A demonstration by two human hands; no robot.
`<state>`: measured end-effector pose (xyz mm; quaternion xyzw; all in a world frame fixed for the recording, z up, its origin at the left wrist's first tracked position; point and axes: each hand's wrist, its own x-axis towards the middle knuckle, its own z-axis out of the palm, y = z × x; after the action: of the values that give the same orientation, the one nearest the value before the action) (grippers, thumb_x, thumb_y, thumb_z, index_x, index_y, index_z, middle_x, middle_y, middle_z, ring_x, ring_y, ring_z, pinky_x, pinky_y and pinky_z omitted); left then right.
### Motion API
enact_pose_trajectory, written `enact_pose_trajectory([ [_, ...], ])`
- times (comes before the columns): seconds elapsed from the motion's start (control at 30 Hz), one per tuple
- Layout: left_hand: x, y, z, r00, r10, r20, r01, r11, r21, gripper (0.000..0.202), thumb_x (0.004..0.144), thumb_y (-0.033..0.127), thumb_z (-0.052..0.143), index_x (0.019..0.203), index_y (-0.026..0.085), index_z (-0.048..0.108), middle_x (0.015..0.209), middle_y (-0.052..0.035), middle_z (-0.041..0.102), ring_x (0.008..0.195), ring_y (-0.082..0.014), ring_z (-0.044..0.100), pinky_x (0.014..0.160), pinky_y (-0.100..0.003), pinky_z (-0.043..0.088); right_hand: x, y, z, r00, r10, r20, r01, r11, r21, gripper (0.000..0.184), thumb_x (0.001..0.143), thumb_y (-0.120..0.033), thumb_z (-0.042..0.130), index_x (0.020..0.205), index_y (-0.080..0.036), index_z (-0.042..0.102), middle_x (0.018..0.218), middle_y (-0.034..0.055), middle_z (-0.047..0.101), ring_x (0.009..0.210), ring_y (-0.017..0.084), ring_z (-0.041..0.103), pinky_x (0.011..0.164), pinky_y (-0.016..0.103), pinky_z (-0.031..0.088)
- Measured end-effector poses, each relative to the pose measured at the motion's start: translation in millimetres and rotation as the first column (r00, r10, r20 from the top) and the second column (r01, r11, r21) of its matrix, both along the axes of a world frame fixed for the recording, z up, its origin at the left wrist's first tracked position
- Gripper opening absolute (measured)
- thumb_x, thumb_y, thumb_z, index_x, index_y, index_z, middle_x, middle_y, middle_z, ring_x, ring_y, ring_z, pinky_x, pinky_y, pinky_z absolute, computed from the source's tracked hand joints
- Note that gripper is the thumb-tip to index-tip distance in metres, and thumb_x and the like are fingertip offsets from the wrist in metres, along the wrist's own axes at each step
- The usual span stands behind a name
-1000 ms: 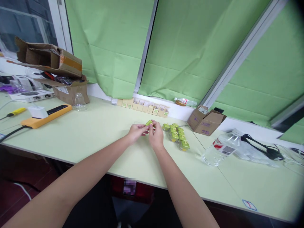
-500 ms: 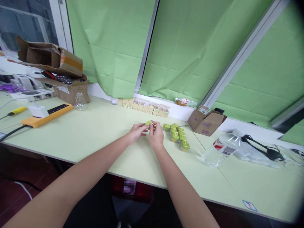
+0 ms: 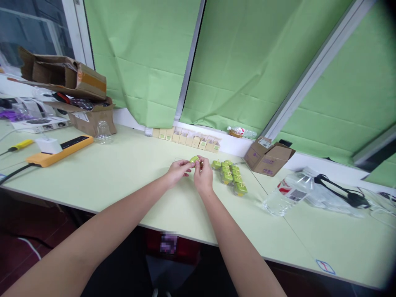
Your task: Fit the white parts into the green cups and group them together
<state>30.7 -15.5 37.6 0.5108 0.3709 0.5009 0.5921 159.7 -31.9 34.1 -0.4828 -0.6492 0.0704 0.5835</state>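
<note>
Between my fingertips, over the middle of the table (image 3: 123, 173), is a small green lid (image 3: 194, 159) like those on the little containers nearby. My left hand (image 3: 177, 172) pinches it from the left, and my right hand (image 3: 203, 174) grips it from the right. What lies beneath the lid is mostly hidden by my fingers. Just right of my right hand stand several small clear containers with green lids and pale loops (image 3: 227, 177), grouped in rows. Behind my hands, a line of small tan boxes (image 3: 186, 137) runs along the wall.
Cardboard boxes (image 3: 93, 82) are stacked at the back left, near an orange power strip (image 3: 60, 152) and a clear plastic jar (image 3: 103, 133). An open carton (image 3: 269, 156), a large clear bottle (image 3: 289, 193) and a black headset (image 3: 343, 192) are on the right.
Both hands stay together on the green lid, with only slight finger movement. The view has shifted a little; nothing else has visibly moved.
</note>
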Motion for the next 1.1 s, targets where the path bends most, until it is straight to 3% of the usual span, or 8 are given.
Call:
enact_pose_trajectory([
  [0.4, 1.2, -1.8, 0.6, 1.000, -0.012, 0.013, 0.012, 1.000, -0.006, 0.037, 0.065, 0.047, 0.080, 0.083, 0.017, 0.068, 0.089, -0.0057, 0.065, 0.081, -0.0170, 0.060, 0.070, -0.030, 0.046, 0.5, 0.6, -1.2, 1.000, -0.001, 0.001, 0.001, 1.000, 0.015, 0.018, 0.097, -0.035, 0.042, 0.104, -0.022, 0.053, 0.126, 0.0102, 0.062, 0.106, 0.022, 0.062, 0.093, 0.041, 0.049],
  [0.57, 1.8, -3.2, 4.0, 0.998, -0.030, 0.054, 0.032, 0.998, -0.051, 0.041, 0.064, 0.048, 0.081, 0.085, 0.018, 0.063, 0.097, -0.0067, 0.063, 0.086, -0.0185, 0.061, 0.069, -0.029, 0.047, -0.3, 0.2, -0.1, 1.000, -0.016, -0.017, 0.016, 1.000, 0.011, 0.021, 0.097, -0.036, 0.042, 0.107, -0.022, 0.053, 0.127, 0.0103, 0.063, 0.101, 0.022, 0.064, 0.089, 0.040, 0.050],
  [0.73, 0.4, -4.1, 4.9, 0.992, -0.097, 0.083, 0.098, 0.995, -0.013, 0.038, 0.066, 0.045, 0.080, 0.089, 0.019, 0.063, 0.101, -0.0057, 0.062, 0.090, -0.0177, 0.059, 0.071, -0.028, 0.047, -1.6, -1.6, 0.3, 0.999, -0.039, -0.005, 0.039, 0.999, -0.024, 0.026, 0.098, -0.039, 0.041, 0.113, -0.022, 0.053, 0.125, 0.0097, 0.064, 0.098, 0.022, 0.065, 0.086, 0.039, 0.050],
  [1.1, 1.4, -0.6, -0.7, 0.996, -0.033, 0.082, 0.033, 0.999, -0.002, 0.037, 0.065, 0.044, 0.080, 0.087, 0.020, 0.063, 0.092, -0.0036, 0.062, 0.082, -0.0159, 0.059, 0.069, -0.028, 0.046, -1.6, -1.7, 1.3, 0.999, -0.046, 0.010, 0.046, 0.999, 0.021, 0.027, 0.098, -0.040, 0.040, 0.111, -0.021, 0.055, 0.122, 0.0101, 0.065, 0.107, 0.022, 0.061, 0.089, 0.039, 0.048],
])
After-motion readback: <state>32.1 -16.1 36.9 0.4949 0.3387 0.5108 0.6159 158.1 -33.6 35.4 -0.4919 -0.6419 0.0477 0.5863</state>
